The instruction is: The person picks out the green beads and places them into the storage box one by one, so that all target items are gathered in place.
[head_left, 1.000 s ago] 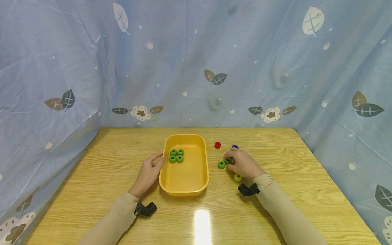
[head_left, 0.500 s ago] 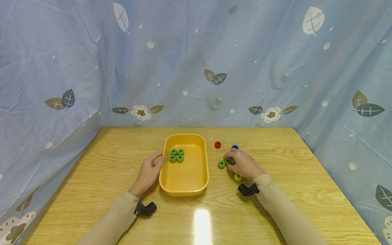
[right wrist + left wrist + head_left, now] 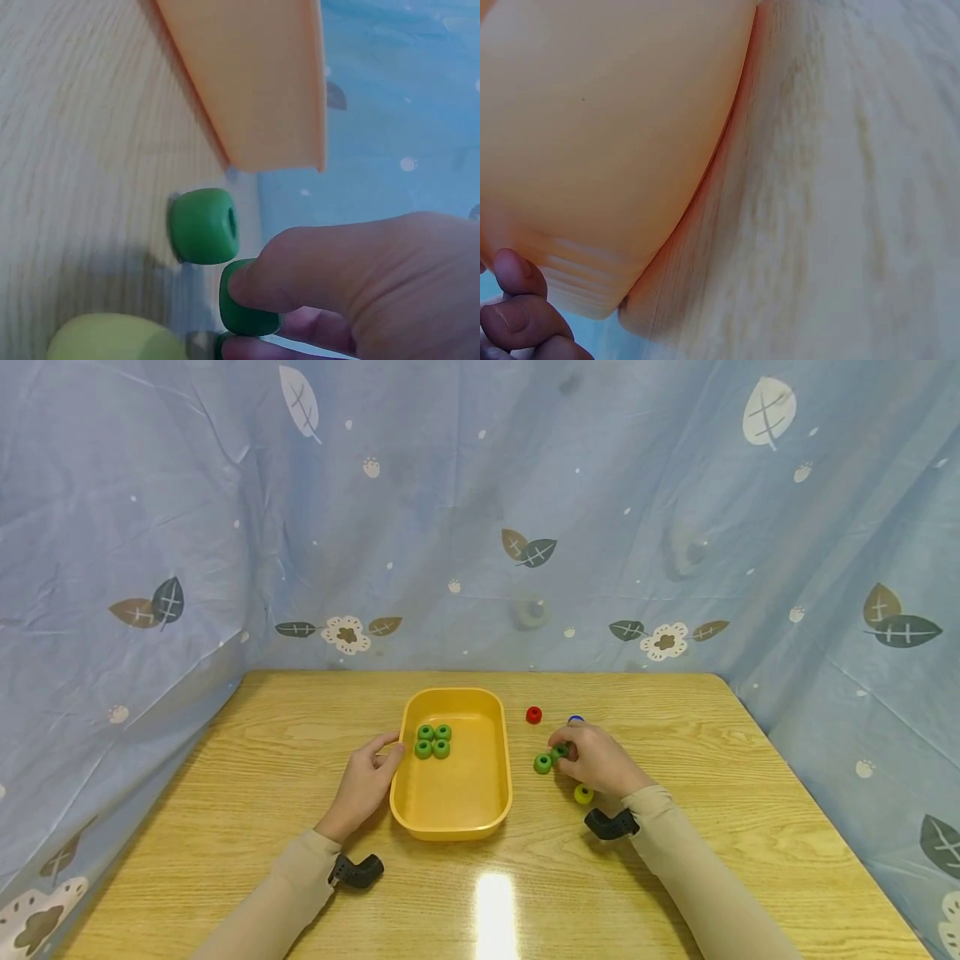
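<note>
A yellow tray (image 3: 453,822) sits mid-table with several green rings (image 3: 432,741) in its far left corner. My left hand (image 3: 365,781) rests against the tray's left wall (image 3: 592,150), fingers loosely curled on the rim. My right hand (image 3: 592,760) pinches a green ring (image 3: 558,752) (image 3: 244,311) between thumb and fingers, just right of the tray. A second green ring (image 3: 542,764) (image 3: 202,225) lies on the table beside it. A yellow ring (image 3: 582,794) (image 3: 112,341) lies close under the right wrist.
A red ring (image 3: 533,715) and a blue ring (image 3: 575,719), partly hidden by my right hand, lie farther back on the wooden table (image 3: 225,793). A blue patterned cloth (image 3: 480,510) hangs round the table's back and sides.
The right hand has shifted very slightly; the pinched green ring stays at about the same spot. The left hand and tray have not moved.
</note>
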`<move>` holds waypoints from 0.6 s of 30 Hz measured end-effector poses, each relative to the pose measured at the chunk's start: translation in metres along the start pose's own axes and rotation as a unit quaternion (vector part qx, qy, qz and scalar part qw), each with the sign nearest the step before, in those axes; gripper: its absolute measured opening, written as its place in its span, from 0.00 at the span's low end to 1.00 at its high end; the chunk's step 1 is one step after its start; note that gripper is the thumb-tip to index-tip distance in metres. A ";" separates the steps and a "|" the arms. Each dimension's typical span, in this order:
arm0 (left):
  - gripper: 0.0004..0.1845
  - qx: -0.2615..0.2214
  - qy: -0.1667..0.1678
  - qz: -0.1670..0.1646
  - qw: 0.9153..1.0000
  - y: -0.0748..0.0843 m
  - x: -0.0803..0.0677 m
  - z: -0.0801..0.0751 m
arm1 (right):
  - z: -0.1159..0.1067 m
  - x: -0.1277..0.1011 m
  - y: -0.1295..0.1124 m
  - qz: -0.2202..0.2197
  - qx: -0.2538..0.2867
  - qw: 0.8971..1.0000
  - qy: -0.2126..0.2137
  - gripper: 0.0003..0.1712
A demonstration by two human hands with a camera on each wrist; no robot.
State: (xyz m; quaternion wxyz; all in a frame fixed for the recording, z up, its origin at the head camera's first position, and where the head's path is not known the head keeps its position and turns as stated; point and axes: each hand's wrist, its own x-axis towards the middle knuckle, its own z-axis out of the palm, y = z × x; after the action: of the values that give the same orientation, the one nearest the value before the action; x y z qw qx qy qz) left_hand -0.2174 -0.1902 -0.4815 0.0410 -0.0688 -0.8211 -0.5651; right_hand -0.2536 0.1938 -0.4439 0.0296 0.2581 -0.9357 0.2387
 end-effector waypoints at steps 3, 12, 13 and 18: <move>0.26 -0.001 -0.001 0.000 1.000 0.000 0.000 0.000 | -0.003 0.000 -0.002 -0.012 -0.003 1.000 0.009 0.16; 0.27 0.000 -0.004 -0.003 1.000 -0.004 0.000 0.001 | -0.003 -0.003 -0.009 -0.026 0.011 0.999 0.039 0.14; 0.27 -0.001 -0.005 -0.002 1.000 -0.004 -0.001 0.001 | -0.004 -0.003 -0.011 -0.029 0.012 0.999 0.042 0.14; 0.27 -0.002 -0.002 -0.004 1.000 -0.005 0.000 0.000 | -0.007 -0.003 -0.016 -0.039 0.013 0.998 0.048 0.13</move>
State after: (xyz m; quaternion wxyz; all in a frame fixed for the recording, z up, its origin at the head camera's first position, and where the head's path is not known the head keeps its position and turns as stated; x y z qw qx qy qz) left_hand -0.2186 -0.1915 -0.4861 0.0372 -0.0669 -0.8204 -0.5667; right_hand -0.2435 0.1862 -0.4315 0.0804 0.2827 -0.9192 0.2620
